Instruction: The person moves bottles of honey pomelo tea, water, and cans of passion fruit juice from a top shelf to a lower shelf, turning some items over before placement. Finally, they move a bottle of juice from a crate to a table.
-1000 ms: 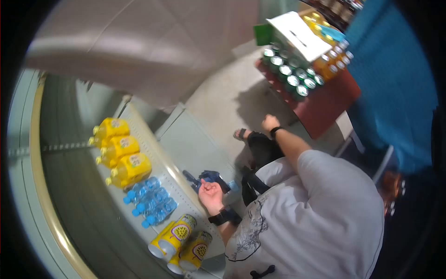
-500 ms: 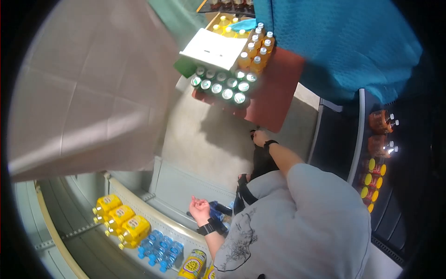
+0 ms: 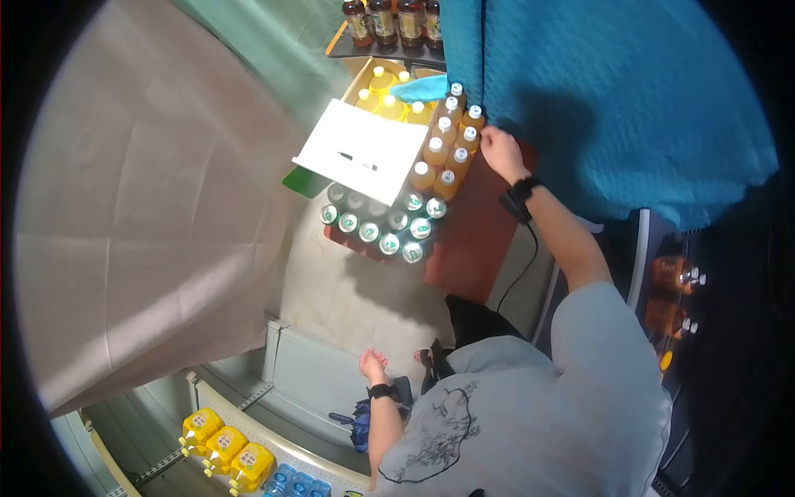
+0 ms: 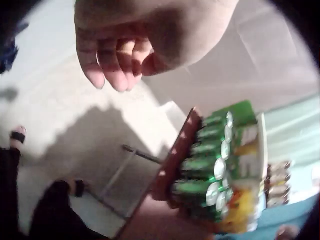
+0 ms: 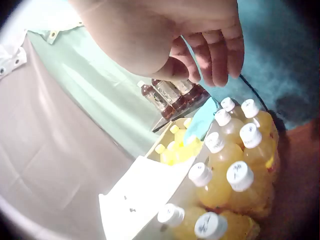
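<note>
My right hand is beside the far end of a group of orange-yellow juice bottles with white caps. In the right wrist view, its loosely bent fingers hang above the caps and hold nothing. Low in front of my body, my left hand has its fingers loosely curled, also holding nothing. Next to the juice stand green cans with silver tops. A cardboard box with a white flap holds yellow bottles. All of these stand on a red-brown table.
A teal cloth hangs close to my right hand. Dark bottles stand on a shelf behind the table. Yellow jugs and blue-capped water bottles line the left shelf. A black cable hangs from my right wrist.
My view has turned from the left shelf toward the table. My right hand has gone from hanging by my leg up and forward to the juice bottles. The left hand stays low.
</note>
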`<state>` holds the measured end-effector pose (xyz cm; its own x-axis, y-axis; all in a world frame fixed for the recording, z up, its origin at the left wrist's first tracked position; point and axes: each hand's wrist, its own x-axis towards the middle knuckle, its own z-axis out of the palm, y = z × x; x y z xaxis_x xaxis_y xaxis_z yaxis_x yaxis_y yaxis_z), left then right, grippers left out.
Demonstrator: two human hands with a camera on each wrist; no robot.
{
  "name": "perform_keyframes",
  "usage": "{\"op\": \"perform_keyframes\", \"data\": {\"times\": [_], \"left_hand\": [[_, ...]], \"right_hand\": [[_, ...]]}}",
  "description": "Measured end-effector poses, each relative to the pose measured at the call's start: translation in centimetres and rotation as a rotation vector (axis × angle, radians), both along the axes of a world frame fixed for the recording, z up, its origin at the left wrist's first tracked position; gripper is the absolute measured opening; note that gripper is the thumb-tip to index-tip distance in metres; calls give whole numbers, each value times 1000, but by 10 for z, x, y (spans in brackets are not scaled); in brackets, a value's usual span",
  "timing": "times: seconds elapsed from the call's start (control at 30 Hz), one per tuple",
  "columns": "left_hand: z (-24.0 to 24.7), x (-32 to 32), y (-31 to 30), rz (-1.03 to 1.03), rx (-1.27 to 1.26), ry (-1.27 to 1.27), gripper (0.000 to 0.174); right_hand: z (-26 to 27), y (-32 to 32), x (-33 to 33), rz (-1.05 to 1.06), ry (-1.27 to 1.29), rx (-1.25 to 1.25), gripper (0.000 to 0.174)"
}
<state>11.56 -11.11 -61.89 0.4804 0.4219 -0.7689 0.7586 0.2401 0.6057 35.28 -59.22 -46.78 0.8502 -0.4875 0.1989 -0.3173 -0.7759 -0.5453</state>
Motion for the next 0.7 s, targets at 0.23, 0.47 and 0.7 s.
{"op": "perform_keyframes", "data": {"times": [0.23,0.47,0.7], "left_hand": [[-44,54,-46,-599,403,-63,18],[-8,94,-106,-704,379,-279,18],[29,134,-145,-737,281,-392,17]], "right_hand": [[-47,-20,143,216,224,-447,19],[-80,-15,185,260,409,-505,27],[-109,-33,192,319,317,-554,27]]}}
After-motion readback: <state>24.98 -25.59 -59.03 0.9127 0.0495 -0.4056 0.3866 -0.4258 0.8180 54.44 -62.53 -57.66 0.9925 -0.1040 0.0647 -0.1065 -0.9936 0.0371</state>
